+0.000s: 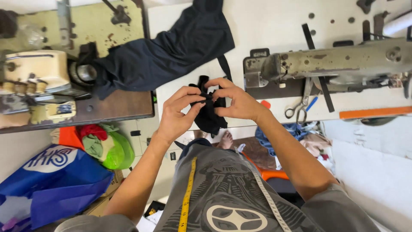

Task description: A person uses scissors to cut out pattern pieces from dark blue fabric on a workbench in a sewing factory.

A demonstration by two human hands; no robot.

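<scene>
I hold a small black cloth [209, 112] in front of my chest, above my lap and just off the near edge of the white table [274, 25]. The cloth sits between my 2 hands, its upper part bunched inside my fingers and its lower part hanging free below them.

My left hand [177, 115] comes in from the left, fingers [192, 98] curled and pinched shut on the cloth's upper left edge. My right hand [237, 99] comes in from the right, fingers [218, 82] bent over the top and closed on the cloth's upper right part. The fingertips of both hands nearly meet over the cloth.

The cloth's long axis runs up and down: the top end rises just above my fingers toward the table, the bottom end droops toward my knees. A narrow black strap [224, 65] leads from near it up to a larger dark garment [171, 51] spread across the table and the brown table [111, 107] on the left.

A sewing machine [339, 62] stands on the white table to the right, with scissors [300, 105] lying below it. A yellow tape measure [187, 197] hangs down my grey shirt [227, 193]. A blue bag [56, 180] lies on the floor at left.
</scene>
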